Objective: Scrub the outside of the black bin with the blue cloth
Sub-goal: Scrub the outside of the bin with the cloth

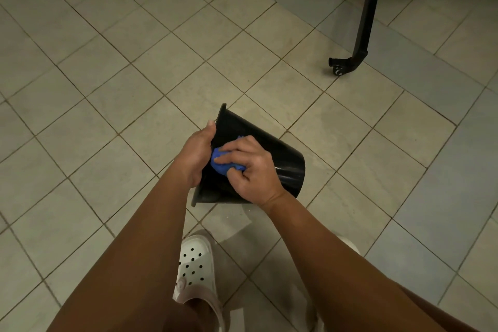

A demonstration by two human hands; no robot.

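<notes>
- The black bin [283, 153] is tipped on its side in front of the person, above the tiled floor [134, 62]. Its open mouth points to the left and its flat base to the right.
- The left hand [196, 151] grips the rim of the bin, with the thumb lying along the rim's edge and the fingers curled out of sight behind it.
- The right hand [250, 167] is clamped on the blue cloth [223, 163], which is bunched into a wad under its fingers and pressed against the outer wall of the bin, close to the rim and just beside the left hand.
- I cannot tell whether the bin touches the floor or is held clear of it.
- A white clog [195, 259] with holes shows below the bin, between the two forearms.
- A black metal leg [363, 21] ending in a small wheel stands on the floor at the upper right, well apart from the bin.
</notes>
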